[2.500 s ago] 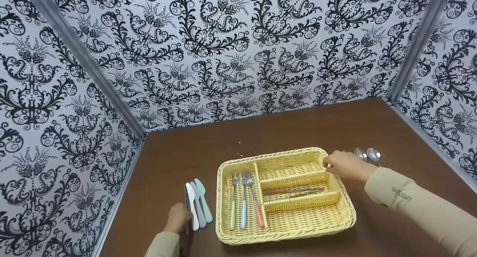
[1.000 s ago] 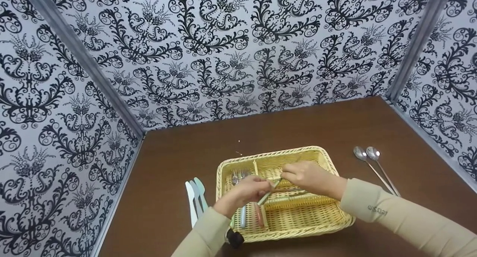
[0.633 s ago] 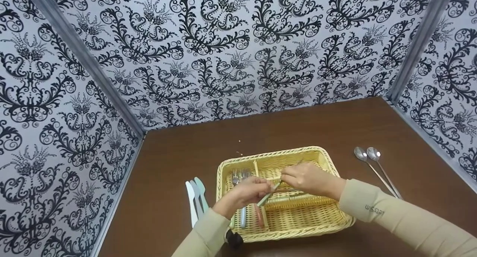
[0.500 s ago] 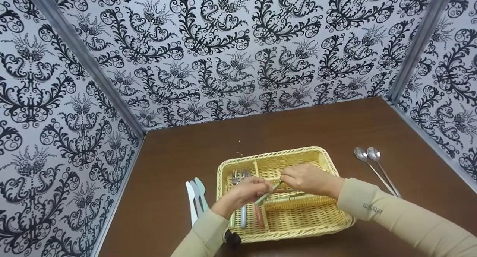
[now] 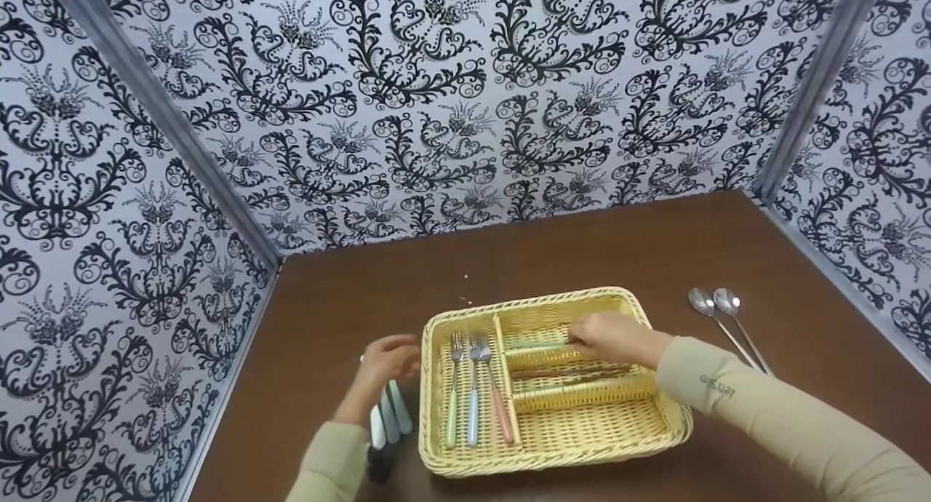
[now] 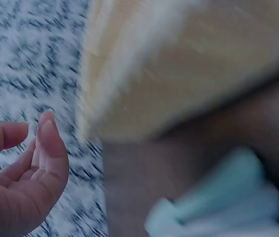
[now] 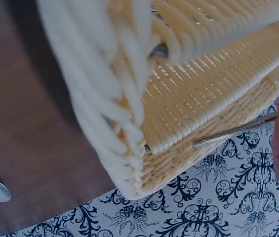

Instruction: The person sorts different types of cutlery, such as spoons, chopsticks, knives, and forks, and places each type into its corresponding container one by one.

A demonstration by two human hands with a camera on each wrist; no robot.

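Note:
My right hand [image 5: 607, 336] pinches a slim table knife with a pale green handle [image 5: 537, 345], low over the back right compartment of the yellow wicker basket [image 5: 553, 460]. Its metal blade [image 7: 235, 133] shows in the right wrist view beside my fingers. My left hand [image 5: 389, 360] holds nothing, its fingers loosely bent, just left of the basket. Below it lie white, grey and mint-green knives [image 5: 393, 415], partly covered by the hand in the head view. In the left wrist view their mint-green part [image 6: 223, 185] is blurred.
Three forks [image 5: 473, 407] with green, blue and pink handles lie in the basket's left compartment. A thin brownish utensil [image 5: 567, 372] lies in the middle right one. Two long spoons [image 5: 716, 309] rest on the brown table [image 5: 378, 291] to the right. Patterned walls stand around.
My left hand picked up the green-handled knife, brought it to my right hand over the basket, then released it and moved back left. The knife now lies more level in my right hand.

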